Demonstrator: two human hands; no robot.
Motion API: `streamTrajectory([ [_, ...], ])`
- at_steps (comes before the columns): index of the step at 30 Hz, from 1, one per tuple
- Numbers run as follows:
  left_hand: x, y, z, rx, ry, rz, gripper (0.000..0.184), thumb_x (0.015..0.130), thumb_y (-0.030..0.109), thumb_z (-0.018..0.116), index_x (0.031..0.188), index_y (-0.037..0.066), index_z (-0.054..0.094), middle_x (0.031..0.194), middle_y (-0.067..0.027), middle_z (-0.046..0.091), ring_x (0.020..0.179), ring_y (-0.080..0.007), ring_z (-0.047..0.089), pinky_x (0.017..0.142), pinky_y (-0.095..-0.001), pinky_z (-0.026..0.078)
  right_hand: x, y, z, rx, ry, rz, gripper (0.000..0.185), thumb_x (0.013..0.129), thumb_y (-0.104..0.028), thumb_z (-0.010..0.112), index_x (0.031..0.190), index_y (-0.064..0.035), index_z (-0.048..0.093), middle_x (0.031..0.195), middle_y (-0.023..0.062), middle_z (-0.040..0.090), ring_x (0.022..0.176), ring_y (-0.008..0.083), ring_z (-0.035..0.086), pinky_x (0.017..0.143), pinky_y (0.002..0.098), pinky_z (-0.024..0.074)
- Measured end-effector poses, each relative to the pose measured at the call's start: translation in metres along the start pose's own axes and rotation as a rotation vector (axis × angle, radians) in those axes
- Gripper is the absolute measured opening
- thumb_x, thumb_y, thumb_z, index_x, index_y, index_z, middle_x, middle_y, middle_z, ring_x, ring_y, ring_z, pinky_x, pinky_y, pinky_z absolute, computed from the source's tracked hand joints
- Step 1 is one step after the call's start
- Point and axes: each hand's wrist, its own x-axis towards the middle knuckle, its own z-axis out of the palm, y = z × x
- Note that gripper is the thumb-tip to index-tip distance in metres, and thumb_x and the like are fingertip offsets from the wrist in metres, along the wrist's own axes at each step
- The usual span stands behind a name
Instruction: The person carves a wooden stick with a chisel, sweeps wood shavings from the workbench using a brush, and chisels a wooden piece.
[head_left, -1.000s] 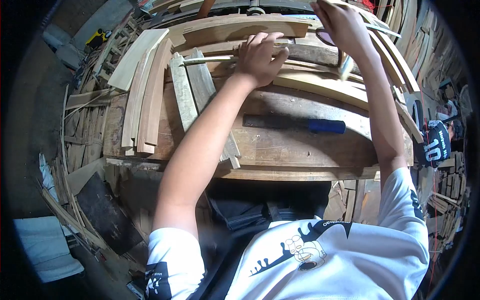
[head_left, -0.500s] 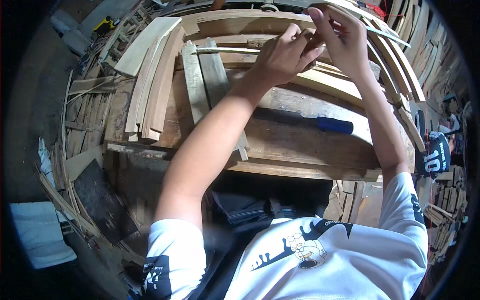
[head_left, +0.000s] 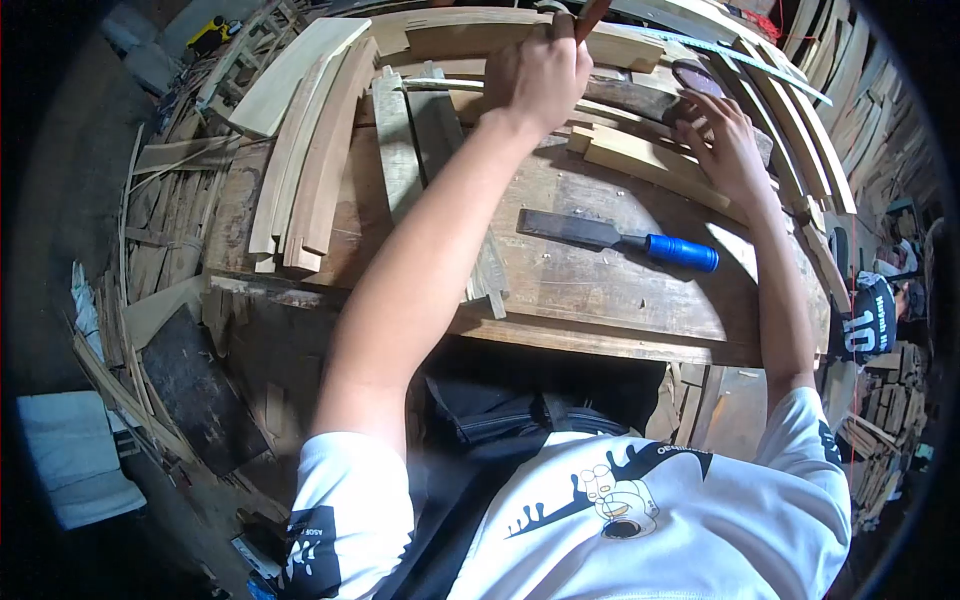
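Note:
My left hand [head_left: 537, 72] is raised over the back of the workbench, its fingers closed around a reddish-brown stick-like thing [head_left: 594, 14] that points up. At the right, my right hand [head_left: 722, 145] has its fingers spread and curved above a dark piece of wood [head_left: 635, 98]; whether it touches the wood is unclear. Below it a pale notched strip [head_left: 650, 165] lies across the bench. A chisel with a blue handle [head_left: 682, 253] rests flat nearer the front edge, its wide blade pointing left.
Long wooden strips [head_left: 325, 160] lie at the bench's left, with a wide pale board [head_left: 300, 75] behind them. Two rough strips [head_left: 440, 130] cross under my left forearm. More strips [head_left: 790, 130] and a light ruler-like strip [head_left: 740, 55] are at the back right.
The hands met near the back of the bench and have now parted. My left hand now holds the reddish-brown thing, and my right hand has come down over the dark wood.

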Motion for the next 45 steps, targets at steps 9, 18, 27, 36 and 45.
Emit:
streamTrajectory([
  [9,-0.005,0.031,-0.019,-0.118,0.032,-0.108,0.023,0.1,0.026,0.053,0.104,0.004,0.054,0.082,-0.0215,0.069,0.069,-0.0397,0.07,0.06,-0.05,0.058,-0.003,0.017,0.012,-0.025,-0.008,0.002,0.044,0.095,-0.021,0.064,0.132,0.0033,0.061,0.115,0.0228,0.068,0.11,0.0378,0.062,0.099,0.0463,0.0472],
  [18,0.001,0.019,-0.018,-0.119,0.136,-0.145,0.022,0.101,0.027,0.052,0.097,0.006,0.058,0.059,-0.0165,0.064,0.056,-0.037,0.067,0.052,-0.0478,0.054,-0.005,0.013,0.012,0.122,0.019,0.081,0.036,0.093,-0.013,0.065,0.123,0.0065,0.064,0.113,0.0253,0.07,0.1,0.0396,0.07,0.09,0.0445,0.0544],
  [27,-0.007,0.04,-0.004,-0.268,-0.018,0.09,0.029,0.103,0.027,0.053,0.101,-0.002,0.061,0.074,-0.0152,0.067,0.065,-0.03,0.069,0.062,-0.0426,0.055,-0.005,0.012,0.014,0.277,0.024,0.137,0.027,0.091,-0.007,0.065,0.115,0.0037,0.059,0.103,0.0232,0.072,0.099,0.0403,0.069,0.089,0.0462,0.0539],
  [36,0.001,0.009,-0.005,-0.097,0.074,-0.095,0.039,0.105,0.022,0.045,0.074,0.004,0.061,0.049,-0.0084,0.06,0.046,-0.0259,0.065,0.041,-0.0368,0.051,-0.004,0.017,0.017,0.25,0.06,0.123,0.029,0.088,-0.004,0.066,0.116,0.0,0.059,0.105,0.0221,0.072,0.103,0.0401,0.068,0.091,0.0463,0.0531],
  [45,-0.009,0.04,-0.008,-0.246,-0.178,0.014,0.033,0.105,0.031,0.045,0.096,0.003,0.059,0.087,-0.021,0.064,0.074,-0.0332,0.067,0.073,-0.0492,0.055,-0.002,0.009,0.006,0.081,-0.044,0.083,0.057,0.087,-0.004,0.067,0.142,-0.0018,0.051,0.128,0.0236,0.057,0.121,0.0405,0.055,0.104,0.0456,0.046],
])
